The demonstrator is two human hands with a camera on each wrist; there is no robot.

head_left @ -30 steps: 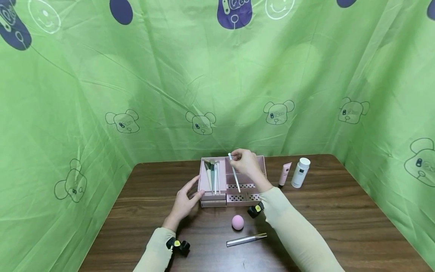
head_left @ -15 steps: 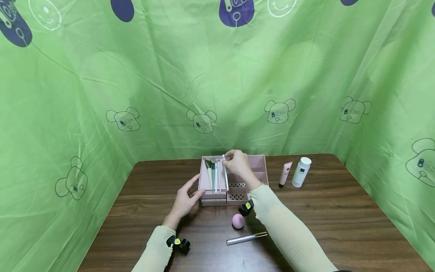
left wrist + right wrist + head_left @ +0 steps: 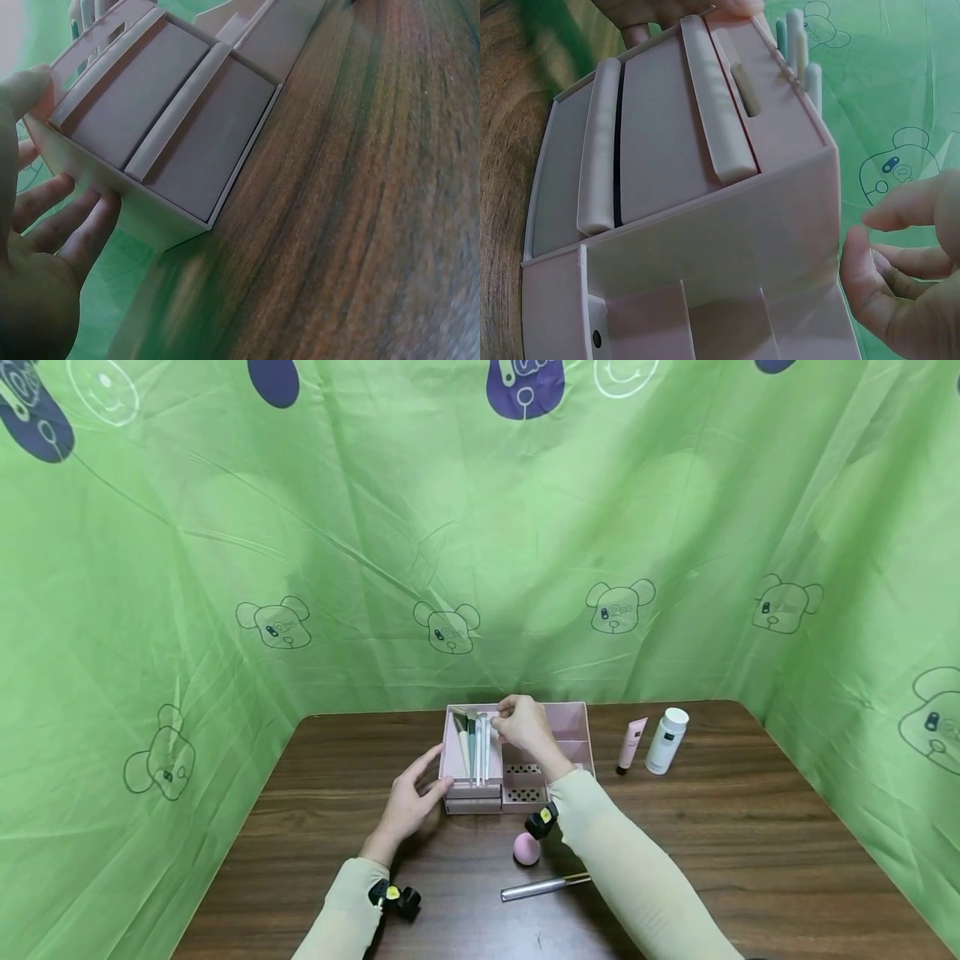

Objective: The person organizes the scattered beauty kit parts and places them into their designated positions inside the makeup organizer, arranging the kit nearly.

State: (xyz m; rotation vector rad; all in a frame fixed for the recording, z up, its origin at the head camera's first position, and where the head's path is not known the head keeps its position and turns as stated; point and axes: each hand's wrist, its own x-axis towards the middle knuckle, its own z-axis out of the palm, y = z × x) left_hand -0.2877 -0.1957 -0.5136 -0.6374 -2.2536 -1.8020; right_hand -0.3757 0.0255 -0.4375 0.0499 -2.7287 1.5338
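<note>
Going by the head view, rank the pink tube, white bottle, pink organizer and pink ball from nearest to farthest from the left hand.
1. Pink organizer: touching the left hand.
2. Pink ball: to the hand's right.
3. Pink tube: farther right.
4. White bottle: farthest right.

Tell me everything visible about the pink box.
The box is pale pink, plastic by its look, standing upright on the wooden table. Its left side has two closed drawers, stacked, with long raised handles, under an open, slotted-front tray of brushes. Its right side has open compartments; dark spots show in the front ones. The left hand touches its left front corner; whether the right hand touches it is unclear.
</note>
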